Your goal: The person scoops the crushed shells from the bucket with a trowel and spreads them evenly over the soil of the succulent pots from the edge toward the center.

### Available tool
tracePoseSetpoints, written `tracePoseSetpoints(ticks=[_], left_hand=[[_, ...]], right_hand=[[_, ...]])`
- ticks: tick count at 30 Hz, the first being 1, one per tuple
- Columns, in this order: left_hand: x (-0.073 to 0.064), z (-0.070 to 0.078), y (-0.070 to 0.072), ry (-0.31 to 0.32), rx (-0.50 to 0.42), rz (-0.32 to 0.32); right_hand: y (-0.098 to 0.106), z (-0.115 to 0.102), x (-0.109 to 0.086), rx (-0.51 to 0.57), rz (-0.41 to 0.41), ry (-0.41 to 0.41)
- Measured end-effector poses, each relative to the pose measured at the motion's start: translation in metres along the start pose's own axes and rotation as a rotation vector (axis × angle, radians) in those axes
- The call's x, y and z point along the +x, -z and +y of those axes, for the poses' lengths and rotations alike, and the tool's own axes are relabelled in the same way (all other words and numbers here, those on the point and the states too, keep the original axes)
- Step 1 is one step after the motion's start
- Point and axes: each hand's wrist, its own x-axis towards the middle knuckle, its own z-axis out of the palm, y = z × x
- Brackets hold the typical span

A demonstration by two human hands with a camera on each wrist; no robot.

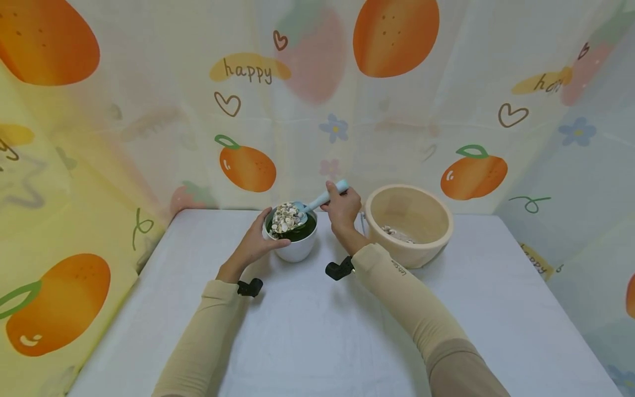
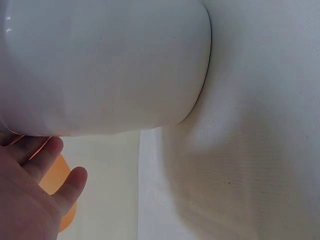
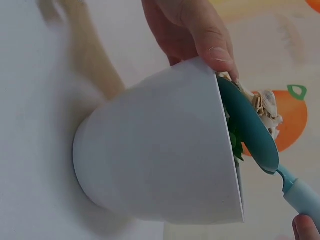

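Observation:
A white flowerpot [image 1: 296, 252] stands on the table with a dark green interior, and green leaves [image 3: 234, 142] show at its rim in the right wrist view. My left hand [image 1: 254, 241] grips the pot at its left side, thumb over the near rim. My right hand [image 1: 342, 209] holds a light blue trowel [image 1: 322, 199] by its handle. The trowel's blade lies over the pot's mouth, heaped with pale, shell-like chips [image 1: 286, 218]. In the left wrist view the pot's white wall [image 2: 115, 65] fills the upper left, with the fingers beside it.
A large beige tub [image 1: 447, 227] stands right of the pot, behind my right forearm, with some pale chips [image 1: 397, 235] on its bottom. The white tablecloth [image 1: 307, 331] stretches toward me. A fruit-printed curtain [image 1: 307, 132] hangs close behind the table and along both sides.

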Motion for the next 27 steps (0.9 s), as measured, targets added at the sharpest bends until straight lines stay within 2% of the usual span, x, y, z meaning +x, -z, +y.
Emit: tracePoseSetpoints(ticks=[9, 15, 22, 27], left_hand=[[0.0013, 0.0005, -0.0014, 0.005, -0.030, -0.024], [0.0018, -0.0025, -0.0026, 0.000, -0.015, 0.004], [0.0025, -0.0032, -0.0037, 0.006, -0.027, 0.000], [-0.0007, -0.0019, -0.0071, -0.001, -0.051, 0.030]], right_hand=[[-0.0028, 0.0015, 0.0006, -0.006, 0.013, 0.043], [-0.0036, 0.0024, -0.0004, -0.031, -0.023, 0.089], [-0.0029, 0.0047, 0.0002, -0.020, 0.006, 0.083], [-0.0027, 0.0054, -0.0010, -0.025, -0.001, 0.098]])
